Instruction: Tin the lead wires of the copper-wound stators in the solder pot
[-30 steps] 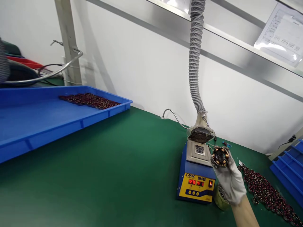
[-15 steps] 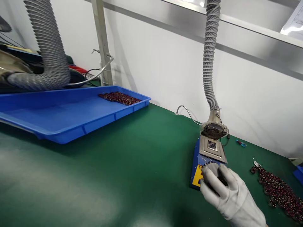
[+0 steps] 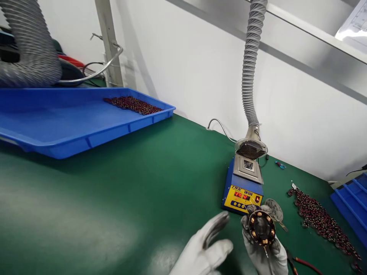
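My right hand [image 3: 265, 254], in a white glove with greyed fingertips, grips a round motor stator [image 3: 262, 228]. Copper windings ring its dark centre, and thin wire ends stick out above and below. My left hand [image 3: 205, 248], also gloved, is to the left of it; its thumb and fingers are apart with nothing between them. Just beyond my hands stands a blue solder pot [image 3: 243, 196] with a yellow panel and red digits. A flat grey disc [image 3: 274, 210] with a strip-like handle lies beside the pot, partly behind my right fingers.
An extraction hose [image 3: 252, 65] hangs above the pot. Many small dark-red wound parts [image 3: 321, 217] lie heaped at right, near blue bins [image 3: 352, 202]. Red-handled pliers [image 3: 306, 263] lie at the lower right. A blue tray [image 3: 71, 131] holds similar parts at left.
My right hand has drawn back from the pot's front, and the stator now faces me in it. My left hand has come into view. The view has shifted slightly right and down.
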A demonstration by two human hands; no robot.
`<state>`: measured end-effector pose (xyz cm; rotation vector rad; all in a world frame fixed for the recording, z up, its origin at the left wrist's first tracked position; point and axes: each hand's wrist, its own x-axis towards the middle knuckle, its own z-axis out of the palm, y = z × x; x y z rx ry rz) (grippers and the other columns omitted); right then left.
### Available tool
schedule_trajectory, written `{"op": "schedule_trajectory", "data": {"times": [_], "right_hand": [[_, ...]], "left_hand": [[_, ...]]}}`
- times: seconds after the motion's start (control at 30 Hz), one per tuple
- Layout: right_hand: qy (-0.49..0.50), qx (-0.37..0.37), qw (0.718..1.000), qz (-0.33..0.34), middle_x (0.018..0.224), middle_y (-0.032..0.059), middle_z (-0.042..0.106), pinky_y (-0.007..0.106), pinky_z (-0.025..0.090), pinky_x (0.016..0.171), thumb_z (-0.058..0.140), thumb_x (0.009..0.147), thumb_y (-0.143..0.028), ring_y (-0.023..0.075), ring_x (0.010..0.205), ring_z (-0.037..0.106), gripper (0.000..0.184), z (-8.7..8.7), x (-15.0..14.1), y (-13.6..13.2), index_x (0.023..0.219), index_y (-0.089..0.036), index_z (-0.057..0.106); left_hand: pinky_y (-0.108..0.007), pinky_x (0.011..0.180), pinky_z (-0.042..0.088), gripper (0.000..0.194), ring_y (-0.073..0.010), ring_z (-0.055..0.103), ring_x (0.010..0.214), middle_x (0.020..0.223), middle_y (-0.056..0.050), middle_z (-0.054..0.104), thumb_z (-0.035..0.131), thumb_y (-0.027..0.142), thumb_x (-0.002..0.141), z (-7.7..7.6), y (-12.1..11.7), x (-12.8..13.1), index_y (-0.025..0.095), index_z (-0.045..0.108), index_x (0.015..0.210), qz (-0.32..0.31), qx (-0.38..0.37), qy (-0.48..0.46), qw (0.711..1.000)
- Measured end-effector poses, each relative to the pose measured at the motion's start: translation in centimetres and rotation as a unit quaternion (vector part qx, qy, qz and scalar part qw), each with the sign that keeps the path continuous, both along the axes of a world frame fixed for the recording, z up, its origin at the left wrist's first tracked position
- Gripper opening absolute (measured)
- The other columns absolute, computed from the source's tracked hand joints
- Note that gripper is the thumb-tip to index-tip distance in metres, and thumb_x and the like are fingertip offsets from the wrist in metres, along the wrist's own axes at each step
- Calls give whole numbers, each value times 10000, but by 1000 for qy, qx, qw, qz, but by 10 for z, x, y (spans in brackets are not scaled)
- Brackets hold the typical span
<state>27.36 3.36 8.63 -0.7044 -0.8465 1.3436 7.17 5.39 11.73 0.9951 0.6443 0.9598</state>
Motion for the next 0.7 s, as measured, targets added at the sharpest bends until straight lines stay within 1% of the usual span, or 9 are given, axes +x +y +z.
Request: {"op": "schedule_trajectory", "data": {"times": [0.07,0.13,0.2,0.3,0.37,0.5,0.57,0.63,0.7], "right_hand": [[-9,-6,1000,-6,1188,-10,579,531,387,949,709,522,-570,294,1108,518,597,-3,-3,-5,1084,-436,556],[-19,-11,999,-37,1127,34,616,537,384,949,735,484,-559,309,1094,525,640,1,-9,-8,1078,-375,586],[-13,-15,998,-63,1067,58,643,523,389,946,760,470,-525,310,1080,533,646,8,-17,-11,1065,-330,604],[13,-24,997,-70,1066,49,644,468,419,925,778,494,-462,279,1042,562,574,16,-27,-17,1028,-323,619],[-1,-19,997,-73,1081,43,639,443,449,890,778,513,-435,264,1011,582,535,16,-30,-18,1013,-332,618],[-118,39,988,-88,971,31,671,418,532,716,715,589,-446,259,884,635,411,11,-32,-13,966,-321,610],[-151,54,983,-92,906,22,675,374,549,609,672,640,-442,237,782,655,291,11,-33,-12,886,-298,611],[-172,63,978,-100,939,27,666,329,548,557,682,647,-392,217,750,657,235,13,-34,-14,833,-275,599],[-263,115,946,-151,1003,46,650,302,550,572,724,616,-307,220,809,650,269,17,-36,-20,847,-257,596]], "left_hand": [[-331,976,375,629,-274,420,1170,1241,-88,494,678,491,663,25,7,14,160,508,1171,-14,19,-72,997],[-351,940,394,504,-283,492,1084,1126,-103,572,675,416,685,39,11,26,135,565,1088,-65,31,-109,991],[-344,888,415,368,-270,547,981,995,-102,625,678,358,687,41,14,33,118,620,960,-86,33,-122,988],[-306,824,428,231,-231,571,878,884,-85,647,680,298,665,35,13,39,121,653,812,-60,14,-114,992],[-291,781,434,204,-214,570,824,834,-76,647,690,285,629,32,12,41,127,657,754,-32,-3,-108,994],[-276,720,439,260,-191,559,737,747,-66,630,748,320,549,33,15,40,121,640,676,45,-37,-114,992],[-287,763,443,306,-195,564,766,761,-62,631,777,345,519,35,22,33,127,636,680,110,-50,-146,982],[-317,854,428,356,-213,564,860,823,-50,638,795,386,508,37,27,22,151,635,722,201,-42,-188,961],[-338,922,398,387,-228,547,957,905,-46,638,788,430,543,36,28,8,175,633,789,269,-19,-185,945]]}}
